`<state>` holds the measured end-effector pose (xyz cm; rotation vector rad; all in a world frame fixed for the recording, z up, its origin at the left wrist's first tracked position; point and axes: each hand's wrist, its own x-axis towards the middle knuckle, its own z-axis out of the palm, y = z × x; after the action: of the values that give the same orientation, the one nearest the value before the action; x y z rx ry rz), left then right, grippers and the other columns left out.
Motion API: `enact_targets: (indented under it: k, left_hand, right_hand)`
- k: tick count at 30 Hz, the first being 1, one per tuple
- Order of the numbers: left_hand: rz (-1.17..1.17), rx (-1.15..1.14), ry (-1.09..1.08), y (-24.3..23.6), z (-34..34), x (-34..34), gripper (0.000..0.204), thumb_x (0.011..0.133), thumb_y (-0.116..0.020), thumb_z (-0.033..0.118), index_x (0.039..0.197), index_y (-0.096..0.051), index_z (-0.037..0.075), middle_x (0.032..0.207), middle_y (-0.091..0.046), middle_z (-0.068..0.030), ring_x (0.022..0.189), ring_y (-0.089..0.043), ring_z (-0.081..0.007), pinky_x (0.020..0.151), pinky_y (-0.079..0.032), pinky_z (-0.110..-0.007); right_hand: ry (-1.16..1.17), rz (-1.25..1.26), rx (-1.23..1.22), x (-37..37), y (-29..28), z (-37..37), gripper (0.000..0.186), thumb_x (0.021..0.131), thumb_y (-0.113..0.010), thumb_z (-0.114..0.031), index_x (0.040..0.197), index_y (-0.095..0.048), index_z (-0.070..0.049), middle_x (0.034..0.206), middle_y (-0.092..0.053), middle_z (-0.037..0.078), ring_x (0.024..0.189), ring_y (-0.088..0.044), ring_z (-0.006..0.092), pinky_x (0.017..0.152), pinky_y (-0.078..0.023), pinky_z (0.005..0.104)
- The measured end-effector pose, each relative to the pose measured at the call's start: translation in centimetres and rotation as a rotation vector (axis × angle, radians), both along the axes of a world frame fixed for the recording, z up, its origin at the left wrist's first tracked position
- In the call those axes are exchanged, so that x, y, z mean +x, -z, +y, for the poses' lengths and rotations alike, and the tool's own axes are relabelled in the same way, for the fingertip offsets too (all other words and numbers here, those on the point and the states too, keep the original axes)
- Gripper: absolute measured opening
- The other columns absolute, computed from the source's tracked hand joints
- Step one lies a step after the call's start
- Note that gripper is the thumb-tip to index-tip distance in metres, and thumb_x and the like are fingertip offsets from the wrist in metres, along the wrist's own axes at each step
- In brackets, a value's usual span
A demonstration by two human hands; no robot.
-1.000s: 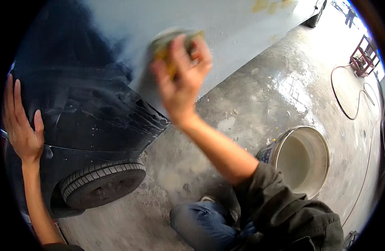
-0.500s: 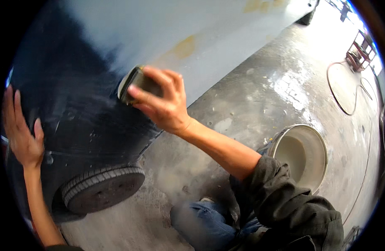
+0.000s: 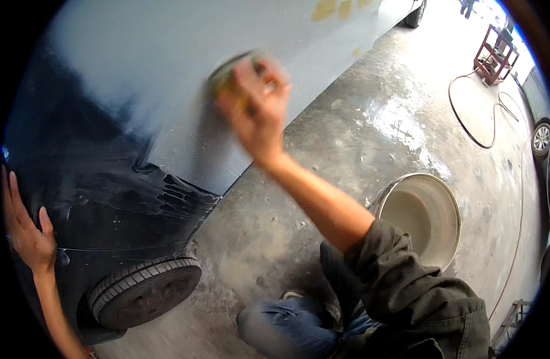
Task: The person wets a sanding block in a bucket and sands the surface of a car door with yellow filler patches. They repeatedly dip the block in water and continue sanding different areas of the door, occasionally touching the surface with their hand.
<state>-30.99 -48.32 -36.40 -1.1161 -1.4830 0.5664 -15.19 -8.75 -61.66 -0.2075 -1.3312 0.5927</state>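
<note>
A car's side fills the left and upper part of the view, with a pale grey dull area [image 3: 137, 54] and a wet-looking black area [image 3: 101, 221]. My right hand [image 3: 260, 107] is closed round a sanding block [image 3: 220, 75] and has it against the pale area. Motion smears both hand and block, so the fingers' details are unclear. At the far left my left hand [image 3: 32, 236] lies on the black bodywork with its fingers stretched out, holding nothing. Yellowish patches [image 3: 323, 10] mark the pale paint farther up.
Below the black panel is a car wheel [image 3: 149, 293]. On the wet concrete floor [image 3: 334, 155], right of my right forearm, stands a bucket [image 3: 447, 233] with cloudy liquid. A red trolley [image 3: 496, 57], a looped hose [image 3: 451, 107] and another car [image 3: 541, 107] are at the far right.
My right hand has swept the sanding block from the black edge up and right onto the pale area. My left hand stays on the black bodywork. The view has shifted slightly.
</note>
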Motion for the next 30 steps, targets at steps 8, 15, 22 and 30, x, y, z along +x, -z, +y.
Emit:
enact_targets:
  k: [8, 15, 22, 30]
  left_hand:
    - [-0.03, 0.017, 0.061, 1.1, 1.4, 0.3, 0.064, 0.098, -0.049, 0.031, 0.157, -0.028, 0.015, 0.163, -0.029, -0.0071, 0.15, -0.027, -0.0256, 0.123, -0.021, -0.043]
    - [-0.01, -0.03, 0.052, 0.0, 0.1, 1.0, 0.066, 0.097, -0.05, 0.029, 0.157, -0.027, 0.016, 0.164, -0.025, -0.0067, 0.152, -0.022, -0.0248, 0.124, -0.017, -0.044]
    - [-0.027, -0.037, 0.172, -0.2, 4.7, 2.8, 0.068, 0.096, -0.051, 0.028, 0.158, -0.026, 0.017, 0.166, -0.022, -0.0064, 0.154, -0.018, -0.0241, 0.125, -0.013, -0.046]
    - [-0.18, 0.092, 0.173, 2.8, 9.4, 6.6, 0.074, 0.097, -0.054, 0.026, 0.159, -0.018, 0.013, 0.167, -0.016, -0.0092, 0.155, -0.009, -0.0247, 0.126, -0.007, -0.044]
  right_hand:
    - [-0.123, -0.043, -0.023, -0.8, 0.8, -11.8, 0.054, 0.073, -0.079, -0.005, 0.123, -0.07, -0.023, 0.136, -0.052, 0.019, 0.119, -0.05, 0.0368, 0.098, -0.044, 0.0456]
    - [0.04, 0.16, -0.317, -0.6, -2.8, 4.0, 0.054, 0.08, -0.076, -0.018, 0.132, -0.063, -0.008, 0.133, -0.049, 0.025, 0.116, -0.048, 0.0374, 0.102, -0.039, 0.0454]
    - [-0.169, -0.195, -0.014, 1.1, 1.1, -11.3, 0.062, 0.068, -0.081, -0.006, 0.126, -0.067, -0.023, 0.136, -0.051, 0.017, 0.122, -0.049, 0.0362, 0.101, -0.042, 0.0495]
    - [-0.679, -0.853, -0.311, 24.8, 4.2, 3.1, 0.061, 0.08, -0.079, -0.024, 0.137, -0.061, -0.016, 0.145, -0.047, 0.014, 0.13, -0.051, 0.0294, 0.109, -0.043, 0.0431]
